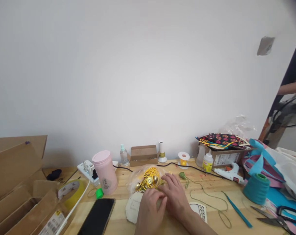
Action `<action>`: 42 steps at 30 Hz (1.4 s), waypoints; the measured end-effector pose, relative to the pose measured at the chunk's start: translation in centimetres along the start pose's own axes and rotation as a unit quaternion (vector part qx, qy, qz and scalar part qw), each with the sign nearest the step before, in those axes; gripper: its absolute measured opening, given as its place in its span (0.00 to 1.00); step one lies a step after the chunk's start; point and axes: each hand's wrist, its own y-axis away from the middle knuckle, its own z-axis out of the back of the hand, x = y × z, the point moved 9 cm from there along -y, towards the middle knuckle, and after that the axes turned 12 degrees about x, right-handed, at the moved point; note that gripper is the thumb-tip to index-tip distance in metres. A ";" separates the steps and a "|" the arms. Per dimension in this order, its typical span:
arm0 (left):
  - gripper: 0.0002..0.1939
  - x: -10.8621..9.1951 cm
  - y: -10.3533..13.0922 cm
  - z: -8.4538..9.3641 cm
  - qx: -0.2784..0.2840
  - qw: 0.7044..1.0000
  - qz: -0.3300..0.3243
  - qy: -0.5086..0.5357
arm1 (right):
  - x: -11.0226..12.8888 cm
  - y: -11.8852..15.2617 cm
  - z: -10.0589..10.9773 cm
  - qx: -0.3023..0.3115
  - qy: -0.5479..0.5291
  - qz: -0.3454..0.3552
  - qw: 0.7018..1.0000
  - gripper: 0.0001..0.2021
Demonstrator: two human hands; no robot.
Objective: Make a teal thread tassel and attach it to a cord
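My left hand [151, 209] is closed, its fingers curled and the thumb close to the index finger; whatever it may hold is hidden. Right beside it, my right hand [176, 197] has its fingers stretched forward and slightly apart, with the thumb out of sight. Just beyond both hands, a clear plastic bag [133, 178] holds gold bells [149, 180] and tangled yellow cord [151, 172]. A white many-sided piece [132, 207] lies partly under my left hand. By my right wrist is a white cut-out piece [199, 210].
At left stand an open cardboard box [23, 209], yellow tape [71, 194], a phone [97, 217] and a pink tumbler [105, 171]. Rightward lie green cord [206, 204], a glue bottle [208, 162], a glue gun [231, 173], a teal thread cone [257, 188] and scissors [277, 220].
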 end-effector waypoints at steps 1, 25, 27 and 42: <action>0.06 0.2 0.1 0.0 0.004 1.000 0.010 -0.001 | 0.2 0.1 -0.1 0.010 0.001 0.009 1.000 0.11; 0.11 5.2 0.1 2.6 -0.092 0.989 0.069 0.089 | -1.9 0.6 0.9 -0.008 0.015 -0.037 0.999 0.04; 0.11 5.5 0.3 3.0 -0.086 0.990 0.082 0.072 | -2.8 0.8 0.4 0.001 0.015 -0.070 0.997 0.04; 0.26 8.4 3.2 0.9 0.003 0.944 0.305 -0.128 | -2.6 0.9 -0.3 0.030 -0.027 -0.054 0.998 0.05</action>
